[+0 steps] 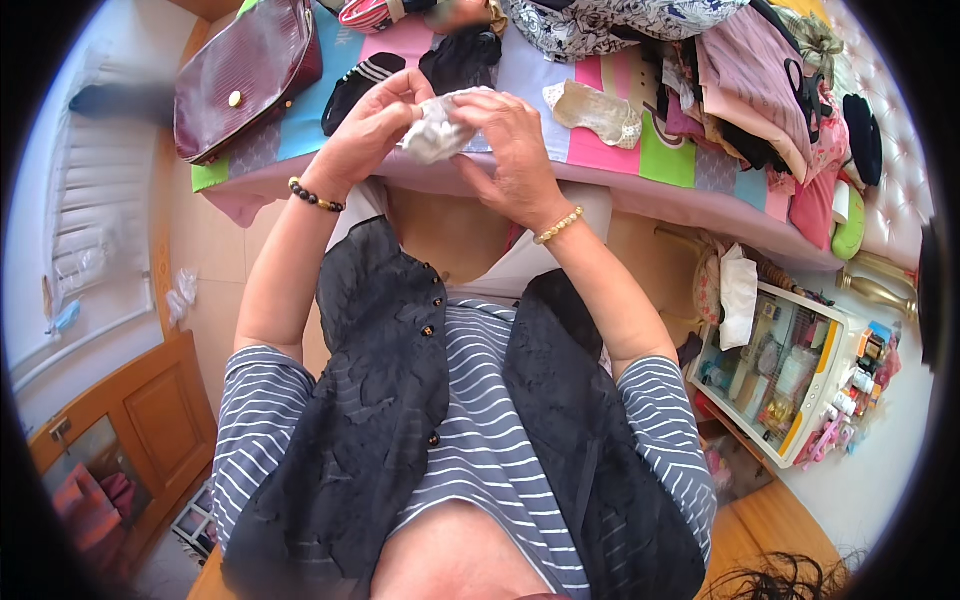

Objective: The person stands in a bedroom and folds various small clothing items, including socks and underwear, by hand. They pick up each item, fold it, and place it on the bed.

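Observation:
A bunched white and grey piece of fabric [439, 131], perhaps a sock, is held between both hands above the near edge of the bed. My left hand [382, 112] pinches its left side with thumb and index finger. From the right, my right hand [510, 142] curls its fingers over the top of it. Just beyond my left hand lie a black sock with white stripes [367, 75] and a crumpled black garment [465, 56]. To the right of my right hand rests a pale low-cut sock with dotted trim [592, 112], flat on the striped bedspread [667, 163].
A maroon handbag [244, 82] sits at the bed's left end. Folded clothes [750, 90] are piled at the right, with black-and-white patterned fabric [600, 26] at the back. A glass-fronted cabinet [772, 367] stands low right, and a wooden panel [161, 390] low left.

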A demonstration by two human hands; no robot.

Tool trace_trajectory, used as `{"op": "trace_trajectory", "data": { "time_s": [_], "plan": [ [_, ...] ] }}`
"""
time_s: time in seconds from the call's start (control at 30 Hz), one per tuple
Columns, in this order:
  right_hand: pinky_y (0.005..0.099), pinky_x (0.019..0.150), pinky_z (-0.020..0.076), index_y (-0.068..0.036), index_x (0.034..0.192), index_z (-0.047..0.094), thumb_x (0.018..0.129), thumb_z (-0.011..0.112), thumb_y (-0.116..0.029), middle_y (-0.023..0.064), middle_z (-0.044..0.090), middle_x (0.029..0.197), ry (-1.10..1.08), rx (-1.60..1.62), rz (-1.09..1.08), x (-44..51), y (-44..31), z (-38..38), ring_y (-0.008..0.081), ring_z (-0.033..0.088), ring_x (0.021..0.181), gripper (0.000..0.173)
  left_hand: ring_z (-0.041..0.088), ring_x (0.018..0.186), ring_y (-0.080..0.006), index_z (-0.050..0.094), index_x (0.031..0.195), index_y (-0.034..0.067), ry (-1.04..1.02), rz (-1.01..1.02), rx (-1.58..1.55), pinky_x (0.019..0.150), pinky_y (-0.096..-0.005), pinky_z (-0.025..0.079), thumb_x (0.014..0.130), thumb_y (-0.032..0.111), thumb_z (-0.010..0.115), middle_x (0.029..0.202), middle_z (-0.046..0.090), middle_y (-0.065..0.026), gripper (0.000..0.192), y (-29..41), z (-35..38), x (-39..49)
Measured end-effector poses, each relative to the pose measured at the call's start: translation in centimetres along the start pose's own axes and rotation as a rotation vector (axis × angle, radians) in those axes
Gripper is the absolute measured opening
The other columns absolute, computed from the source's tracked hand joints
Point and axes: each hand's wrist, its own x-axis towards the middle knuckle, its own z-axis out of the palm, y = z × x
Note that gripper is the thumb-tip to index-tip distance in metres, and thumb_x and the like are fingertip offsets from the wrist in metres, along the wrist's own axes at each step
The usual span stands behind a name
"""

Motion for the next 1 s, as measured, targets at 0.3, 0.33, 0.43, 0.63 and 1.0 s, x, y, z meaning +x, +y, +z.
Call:
{"op": "trace_trajectory", "data": {
  "time_s": [0.3,0.33,0.43,0.63,1.0],
  "plan": [
    [0.0411,0.089,0.0387,-0.014,0.085,0.057,0.063,0.071,-0.002,0.0002,0.062,0.092,0.142,-0.285,-0.119,-3.1,0.9,-2.6,0.0221,0.060,0.092,0.029,0.053,0.085,-0.0023,0.057,0.106,0.005,0.177,0.069,0.346,0.077,-0.0190,0.043,0.095,-0.004,0.052,0.092,0.056,0.0044,0.015,-1.4,2.1,-3.6],
    [0.0390,0.084,0.0374,-0.015,0.086,0.058,0.063,0.071,-0.002,-0.0005,0.060,0.089,0.167,-0.292,-0.126,-3.4,1.1,-2.7,0.0214,0.058,0.087,0.030,0.051,0.083,-0.0019,0.057,0.107,0.005,0.218,0.040,0.323,0.075,-0.0187,0.043,0.094,-0.005,0.050,0.091,0.055,0.0047,0.018,-2.1,3.1,-4.0],
    [0.0379,0.082,0.0372,-0.015,0.083,0.059,0.063,0.071,-0.002,-0.0003,0.058,0.086,0.199,-0.279,-0.105,-3.8,1.2,-2.3,0.0219,0.057,0.083,0.027,0.043,0.074,0.0001,0.064,0.109,0.006,0.201,0.000,0.370,0.067,-0.0180,0.037,0.091,-0.007,0.049,0.084,0.050,0.0066,0.027,-3.3,5.9,-4.4],
    [0.0363,0.079,0.0361,-0.013,0.076,0.059,0.064,0.071,-0.006,0.0010,0.057,0.081,0.102,-0.001,0.123,-4.1,-0.4,-1.2,0.0229,0.054,0.077,0.019,0.049,0.072,-0.0088,0.067,0.095,0.001,0.190,-0.031,0.607,0.066,-0.0237,0.040,0.086,-0.005,0.050,0.079,0.056,-0.0004,0.020,-3.5,7.9,-3.9],
    [0.0304,0.062,0.0458,-0.001,0.086,0.063,0.080,0.057,-0.004,0.0079,0.062,0.070,-0.161,0.563,0.812,-8.3,-0.9,0.3,0.0131,0.056,0.065,0.009,0.061,0.082,-0.0335,0.063,0.094,0.001,0.224,0.078,1.145,0.072,-0.0400,0.050,0.082,0.006,0.070,0.093,0.055,-0.0128,0.014,-4.9,9.4,-6.0]
  ]
}}
